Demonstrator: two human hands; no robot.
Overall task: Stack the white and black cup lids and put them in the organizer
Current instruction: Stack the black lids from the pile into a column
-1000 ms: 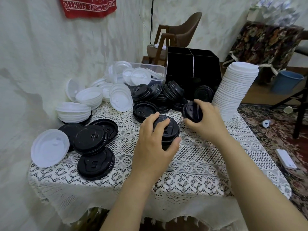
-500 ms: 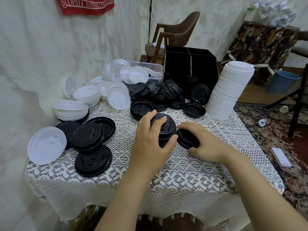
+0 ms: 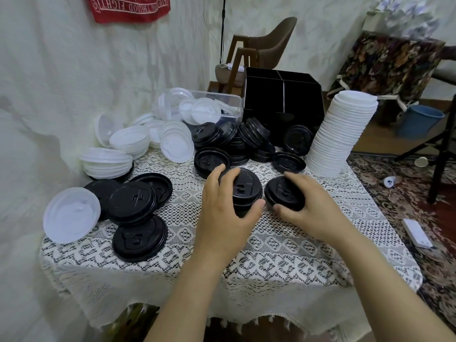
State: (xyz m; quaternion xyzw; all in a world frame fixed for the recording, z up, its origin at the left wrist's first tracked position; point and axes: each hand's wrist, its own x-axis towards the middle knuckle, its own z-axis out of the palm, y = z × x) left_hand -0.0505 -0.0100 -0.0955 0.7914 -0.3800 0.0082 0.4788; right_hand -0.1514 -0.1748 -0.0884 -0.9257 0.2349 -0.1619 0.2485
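1 lid moved beside 1 stack | right hand grips lid | left hand grips stack

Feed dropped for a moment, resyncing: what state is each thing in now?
left hand, grips the short black lid stack
right hand, holds one black lid
tall white lid stack, standing, leaning slightly
organizer, standing, contents unseen
clear bin, open, white lids inside

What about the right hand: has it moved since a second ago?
Yes. The right hand drew back from the tall white lid stack toward the person, bringing its black lid along.
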